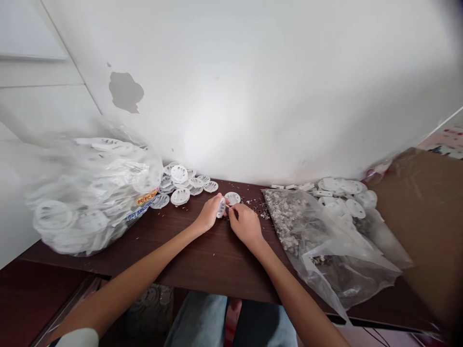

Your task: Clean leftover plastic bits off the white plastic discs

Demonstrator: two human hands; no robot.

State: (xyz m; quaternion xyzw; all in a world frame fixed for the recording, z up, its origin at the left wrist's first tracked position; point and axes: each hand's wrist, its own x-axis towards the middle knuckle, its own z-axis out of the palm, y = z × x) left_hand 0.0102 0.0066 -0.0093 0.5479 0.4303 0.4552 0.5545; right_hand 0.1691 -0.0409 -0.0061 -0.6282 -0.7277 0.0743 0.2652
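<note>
In the head view, my left hand (209,213) grips a white slotted plastic disc (221,208), tilted up on its edge over the dark wooden table. Close against it on the right, my right hand (246,222) has thumb and forefinger pinched together at the disc's side. Whatever sits in that pinch is too small to make out. Just behind both hands lies another white disc (232,197). Tiny loose parts (258,207) are scattered on the table to the right of the hands.
A big clear bag (97,202) full of white discs stands at left, beside a pile of discs (181,180). At right lies a plastic bag (307,221) of small parts, with more white discs (342,190) behind it. A cardboard box (430,226) borders the far right.
</note>
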